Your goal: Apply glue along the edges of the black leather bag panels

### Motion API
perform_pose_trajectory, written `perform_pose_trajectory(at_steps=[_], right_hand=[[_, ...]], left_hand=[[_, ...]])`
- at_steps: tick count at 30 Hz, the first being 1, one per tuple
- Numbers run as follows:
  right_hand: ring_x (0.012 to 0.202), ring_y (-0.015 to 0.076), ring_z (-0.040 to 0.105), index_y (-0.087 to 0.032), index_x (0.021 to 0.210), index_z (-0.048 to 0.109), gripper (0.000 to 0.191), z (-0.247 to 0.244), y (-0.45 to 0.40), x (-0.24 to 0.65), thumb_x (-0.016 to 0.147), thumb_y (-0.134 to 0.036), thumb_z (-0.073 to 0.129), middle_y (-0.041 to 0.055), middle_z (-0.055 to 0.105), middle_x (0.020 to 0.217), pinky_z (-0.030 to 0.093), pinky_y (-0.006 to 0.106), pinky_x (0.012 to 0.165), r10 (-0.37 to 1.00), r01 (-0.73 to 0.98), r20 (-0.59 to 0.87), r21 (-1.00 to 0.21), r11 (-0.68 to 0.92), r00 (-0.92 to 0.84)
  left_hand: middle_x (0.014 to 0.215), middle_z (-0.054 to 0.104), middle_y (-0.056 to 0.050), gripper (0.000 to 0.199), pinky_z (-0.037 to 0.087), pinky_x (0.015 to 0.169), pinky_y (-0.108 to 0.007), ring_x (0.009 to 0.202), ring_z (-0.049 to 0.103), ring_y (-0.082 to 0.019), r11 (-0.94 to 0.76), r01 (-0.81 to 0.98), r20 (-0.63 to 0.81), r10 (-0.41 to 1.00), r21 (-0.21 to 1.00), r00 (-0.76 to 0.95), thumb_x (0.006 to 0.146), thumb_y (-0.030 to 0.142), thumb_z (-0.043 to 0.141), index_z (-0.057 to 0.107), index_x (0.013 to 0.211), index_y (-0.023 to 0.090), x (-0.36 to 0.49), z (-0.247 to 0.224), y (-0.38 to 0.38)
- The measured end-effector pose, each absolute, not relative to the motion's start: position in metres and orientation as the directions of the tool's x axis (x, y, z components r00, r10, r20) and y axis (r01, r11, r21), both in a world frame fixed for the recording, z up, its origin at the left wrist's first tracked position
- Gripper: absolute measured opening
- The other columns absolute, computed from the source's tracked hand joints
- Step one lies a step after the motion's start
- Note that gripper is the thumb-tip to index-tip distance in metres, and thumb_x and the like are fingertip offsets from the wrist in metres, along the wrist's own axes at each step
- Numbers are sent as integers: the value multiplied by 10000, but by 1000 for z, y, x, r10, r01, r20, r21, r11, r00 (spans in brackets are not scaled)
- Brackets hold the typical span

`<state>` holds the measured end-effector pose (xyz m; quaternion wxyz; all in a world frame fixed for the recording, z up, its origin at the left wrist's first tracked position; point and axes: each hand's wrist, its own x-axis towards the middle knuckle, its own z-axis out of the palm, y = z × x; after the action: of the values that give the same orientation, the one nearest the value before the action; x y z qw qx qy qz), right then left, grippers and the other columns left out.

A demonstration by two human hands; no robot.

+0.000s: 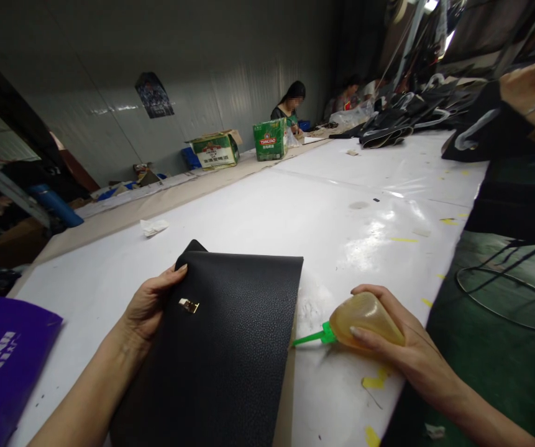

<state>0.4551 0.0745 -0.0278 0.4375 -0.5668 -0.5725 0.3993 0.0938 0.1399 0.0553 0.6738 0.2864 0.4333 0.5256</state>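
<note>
A black grained leather panel [239, 323] with a small gold metal fitting [189, 305] stands tilted over the white table. My left hand [158, 301] is closed on its upper left edge, thumb on the front face; the other fingers are hidden behind it. In my right hand [388, 329] lies a squeeze bottle [365, 318] of amber liquid, gripped between thumb and fingers. Its green nozzle [311, 337] points left, and the tip meets the panel's right edge, where a tan inner layer shows.
A purple bag [9, 366] is at the left. Two green cartons [269, 140] stand along the far side, with a seated person [290, 105] behind. Black pieces [402, 118] are piled at the far right, near another person's hand [528, 81]. Crumpled paper [153, 227] lies on the white table [248, 211].
</note>
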Motion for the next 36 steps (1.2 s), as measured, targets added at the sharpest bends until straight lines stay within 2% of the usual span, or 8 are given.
perform_pose_trajectory(at_steps=[4,8,14,20,27,32,34,36], right_hand=[[784,200,574,-300,1173,419,524,-29,68,451,772,-518,678,-5,576,907,468,278,686,999,243,42,-969,38,10],[740,189,560,-298,1155,426,505,-30,78,450,777,-517,680,-19,566,844,459,285,670,997,272,39,-961,55,-62],[820,196,562,-309,1172,451,526,-35,110,461,766,-533,699,-15,566,947,451,305,735,986,345,133,-934,91,98],[822,192,564,-310,1177,457,520,-33,124,461,771,-526,700,-20,572,942,455,296,729,980,353,155,-930,101,127],[756,194,573,-279,1126,440,474,-28,90,452,780,-482,692,-18,598,851,466,283,671,984,149,-58,-988,-33,-167],[829,193,565,-294,1118,461,473,-30,93,450,770,-511,697,-19,579,929,448,281,721,994,229,38,-973,14,99],[819,194,566,-299,1123,458,485,-30,87,447,764,-524,695,-22,576,920,448,286,727,995,270,43,-963,17,92],[787,194,572,-306,1129,452,488,-30,72,443,765,-529,688,-27,577,884,457,285,710,1000,278,4,-961,0,13]], left_hand=[[737,765,-91,224,629,653,-344,625,728,-232,290,-467,-300,952,835,54,769,2,543,700,875,121,96,56,142],[736,765,-91,231,625,646,-319,623,729,-221,295,-468,-307,950,833,53,774,1,537,698,885,124,97,56,143],[738,768,-75,243,621,688,-342,652,731,-237,300,-441,-291,952,846,91,796,9,522,712,887,130,96,55,141],[742,773,-65,248,622,689,-333,683,733,-261,301,-430,-288,953,851,97,790,19,527,728,879,133,95,55,141],[691,765,-66,268,618,655,-293,630,727,-238,283,-440,-289,956,852,54,791,-4,494,732,833,112,96,57,141],[722,771,-70,269,614,671,-300,628,724,-226,299,-428,-304,951,853,59,816,5,483,730,853,107,94,57,139],[718,771,-73,272,614,665,-299,621,722,-223,302,-440,-312,949,846,51,819,5,476,730,836,102,93,57,139],[719,771,-81,272,617,661,-309,628,723,-226,317,-463,-334,941,827,48,826,12,469,729,818,92,92,57,140]])
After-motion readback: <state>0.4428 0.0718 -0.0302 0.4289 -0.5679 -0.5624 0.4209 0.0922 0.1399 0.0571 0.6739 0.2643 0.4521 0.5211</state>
